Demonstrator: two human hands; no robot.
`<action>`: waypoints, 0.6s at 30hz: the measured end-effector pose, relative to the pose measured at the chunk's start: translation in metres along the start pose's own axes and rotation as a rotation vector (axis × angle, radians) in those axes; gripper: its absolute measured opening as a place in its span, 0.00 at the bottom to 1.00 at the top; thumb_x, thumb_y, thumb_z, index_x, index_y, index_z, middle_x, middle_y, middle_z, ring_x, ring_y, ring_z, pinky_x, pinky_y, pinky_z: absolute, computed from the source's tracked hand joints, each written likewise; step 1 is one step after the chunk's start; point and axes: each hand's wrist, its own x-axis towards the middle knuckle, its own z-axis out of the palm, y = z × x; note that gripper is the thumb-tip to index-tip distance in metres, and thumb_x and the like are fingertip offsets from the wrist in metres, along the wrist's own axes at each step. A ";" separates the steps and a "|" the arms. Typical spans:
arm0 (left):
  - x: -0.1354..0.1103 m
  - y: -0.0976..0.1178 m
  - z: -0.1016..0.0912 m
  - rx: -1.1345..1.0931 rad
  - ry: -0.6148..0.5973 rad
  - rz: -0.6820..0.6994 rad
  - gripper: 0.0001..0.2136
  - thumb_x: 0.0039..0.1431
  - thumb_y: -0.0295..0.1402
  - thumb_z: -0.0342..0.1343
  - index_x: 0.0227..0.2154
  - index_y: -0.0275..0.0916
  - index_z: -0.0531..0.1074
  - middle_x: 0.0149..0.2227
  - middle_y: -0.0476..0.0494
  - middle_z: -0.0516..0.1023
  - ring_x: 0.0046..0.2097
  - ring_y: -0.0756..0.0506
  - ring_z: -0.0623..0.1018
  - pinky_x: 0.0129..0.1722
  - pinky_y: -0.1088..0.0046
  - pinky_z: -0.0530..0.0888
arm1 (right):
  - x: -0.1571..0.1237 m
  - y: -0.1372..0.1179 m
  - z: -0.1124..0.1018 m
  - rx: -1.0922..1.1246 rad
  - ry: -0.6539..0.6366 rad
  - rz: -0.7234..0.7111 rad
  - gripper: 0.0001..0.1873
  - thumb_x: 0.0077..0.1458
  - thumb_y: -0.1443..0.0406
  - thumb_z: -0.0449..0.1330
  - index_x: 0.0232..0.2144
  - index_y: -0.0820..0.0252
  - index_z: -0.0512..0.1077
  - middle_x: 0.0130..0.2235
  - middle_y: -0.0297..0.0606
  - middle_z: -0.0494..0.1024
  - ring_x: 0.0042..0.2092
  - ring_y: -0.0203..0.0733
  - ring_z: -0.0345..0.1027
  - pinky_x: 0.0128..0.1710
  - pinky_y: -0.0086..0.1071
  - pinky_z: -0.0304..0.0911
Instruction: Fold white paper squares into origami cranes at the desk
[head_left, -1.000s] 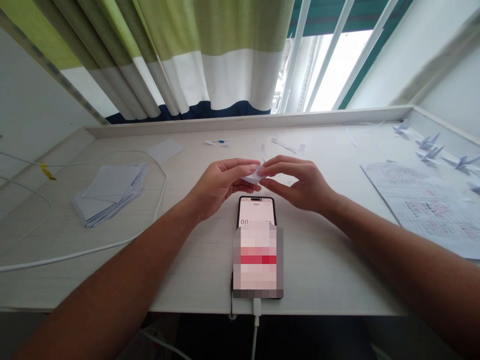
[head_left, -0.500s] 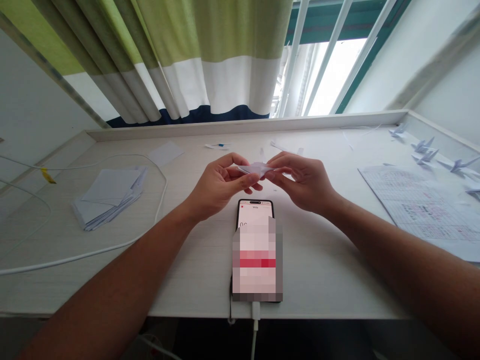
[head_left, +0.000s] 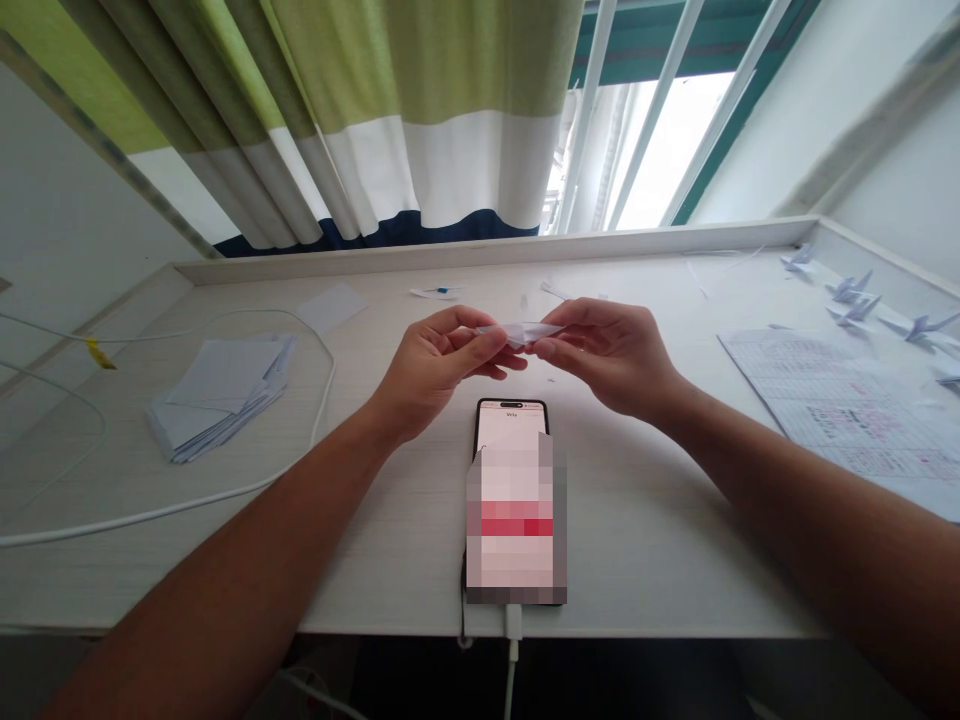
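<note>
A small piece of folded white paper [head_left: 521,332] is held above the desk between my two hands, its pointed ends reaching left and right. My left hand [head_left: 442,360] pinches its left part, thumb in front and the other fingers curled behind. On the other side, my right hand [head_left: 611,350] grips the right end between thumb and fingertips. The fingers partly cover the paper, so its full shape is hidden. Just below the hands lies a phone [head_left: 513,425] with its screen lit, a white cable plugged into its lower end.
Left on the desk [head_left: 390,550] are a stack of paper squares [head_left: 217,390], a loose sheet [head_left: 330,308] and a looping white cable [head_left: 326,390]. Several folded paper cranes [head_left: 855,310] stand far right, behind a printed sheet [head_left: 840,400]. Small scraps [head_left: 436,293] lie at the back.
The folded paper has turned slightly between my fingers, and its right point shows more now. My left thumb has shifted a little up and left along it. Both hands keep their grip.
</note>
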 end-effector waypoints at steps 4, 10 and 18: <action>-0.002 0.002 0.002 0.036 0.016 -0.016 0.14 0.60 0.43 0.70 0.37 0.39 0.76 0.38 0.44 0.87 0.42 0.43 0.87 0.44 0.65 0.83 | -0.001 0.001 0.002 -0.043 0.034 0.000 0.18 0.57 0.49 0.72 0.34 0.57 0.81 0.34 0.39 0.83 0.37 0.43 0.78 0.41 0.42 0.78; -0.001 0.000 0.001 0.060 0.030 0.019 0.12 0.60 0.40 0.70 0.37 0.39 0.76 0.37 0.44 0.87 0.42 0.43 0.88 0.46 0.64 0.83 | 0.000 0.003 0.003 -0.014 0.110 0.011 0.18 0.53 0.49 0.75 0.33 0.57 0.80 0.37 0.39 0.84 0.39 0.44 0.79 0.43 0.44 0.80; 0.000 -0.001 0.001 0.157 0.059 0.054 0.12 0.61 0.40 0.70 0.36 0.38 0.76 0.36 0.44 0.86 0.42 0.42 0.88 0.46 0.63 0.83 | 0.002 0.007 -0.002 0.042 0.065 0.057 0.20 0.50 0.50 0.77 0.32 0.58 0.79 0.38 0.41 0.85 0.38 0.44 0.80 0.43 0.44 0.80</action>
